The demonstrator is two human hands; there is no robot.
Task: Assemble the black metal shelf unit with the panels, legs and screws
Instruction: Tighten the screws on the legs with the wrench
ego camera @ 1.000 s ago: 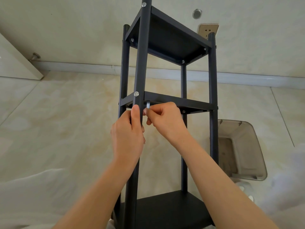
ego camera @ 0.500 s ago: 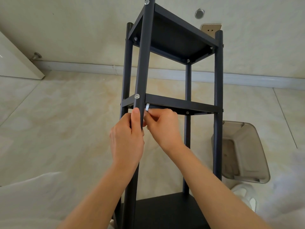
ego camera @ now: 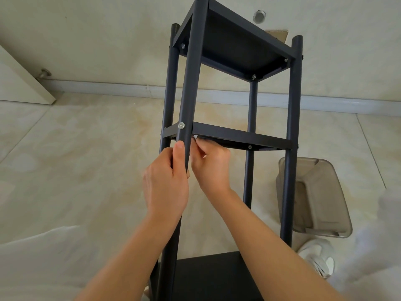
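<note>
The black metal shelf unit stands upright before me with three panels bolted between four legs. My left hand is wrapped around the near left leg, thumb just below the silver screw that joins it to the middle panel. My right hand sits behind that leg, under the middle panel's front corner, pinching a small silver tool whose tip pokes up beside the leg. The top panel shows screws at its corners. The bottom panel lies under my forearms.
A translucent grey plastic bin sits on the tiled floor to the right of the shelf. A white shoe is below it. White fabric covers the lower left. A wall with baseboard runs behind, and a door stands at left.
The view has shifted so the shelf sits further right and the top panel higher. My right hand has tucked further under the middle panel; my left hand keeps its grip on the leg.
</note>
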